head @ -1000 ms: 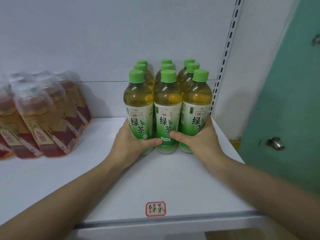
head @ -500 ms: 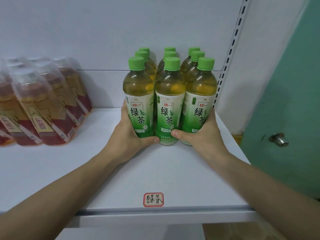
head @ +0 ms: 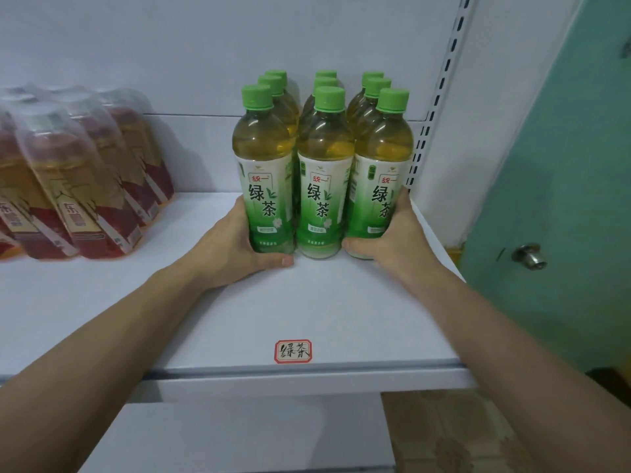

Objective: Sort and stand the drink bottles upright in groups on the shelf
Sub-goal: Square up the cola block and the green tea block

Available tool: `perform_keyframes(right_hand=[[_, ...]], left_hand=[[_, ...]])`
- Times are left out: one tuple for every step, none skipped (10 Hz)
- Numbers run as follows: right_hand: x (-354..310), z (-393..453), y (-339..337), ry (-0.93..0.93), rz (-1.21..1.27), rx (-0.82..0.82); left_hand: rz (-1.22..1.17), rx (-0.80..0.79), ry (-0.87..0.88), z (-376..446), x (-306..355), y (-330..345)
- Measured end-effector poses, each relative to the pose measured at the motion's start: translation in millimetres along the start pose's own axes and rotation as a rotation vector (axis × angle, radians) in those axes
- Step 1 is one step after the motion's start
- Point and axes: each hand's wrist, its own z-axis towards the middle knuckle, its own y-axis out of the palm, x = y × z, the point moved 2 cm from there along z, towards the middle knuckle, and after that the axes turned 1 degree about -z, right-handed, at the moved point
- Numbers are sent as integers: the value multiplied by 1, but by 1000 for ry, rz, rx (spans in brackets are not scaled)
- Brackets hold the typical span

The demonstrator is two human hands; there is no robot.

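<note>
Currently nine 统一 绿茶 bottles [head: 324, 165], 3x3, clamped between left hand [head: 235, 247] and right hand [head: 392, 240] fingers; 绿茶 tag [head: 293, 351] nearer.

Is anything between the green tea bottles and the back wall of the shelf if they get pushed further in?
Nothing visible. The green tea bottles stand three rows deep, gripped by the left hand and right hand. The space behind the back row is hidden. The red tea bottles sit apart, off to the left on the shelf.
</note>
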Motion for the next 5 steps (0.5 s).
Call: perform_keyframes(right_hand=[[3, 0, -8, 8, -17, -56], [3, -2, -7, 14, -2, -42], [0, -7, -10, 40, -11, -39], [-10, -27, -19, 141, -96, 35], [-29, -80, -18, -21, -83, 278]], left_hand=[[52, -2, -20, 2, -2, -1], [46, 3, -36, 3, -2, 1], [25, 9, -71, -1, 5, 1], [65, -64, -176, -7, 6, -5], [289, -92, -177, -30, 2, -18]])
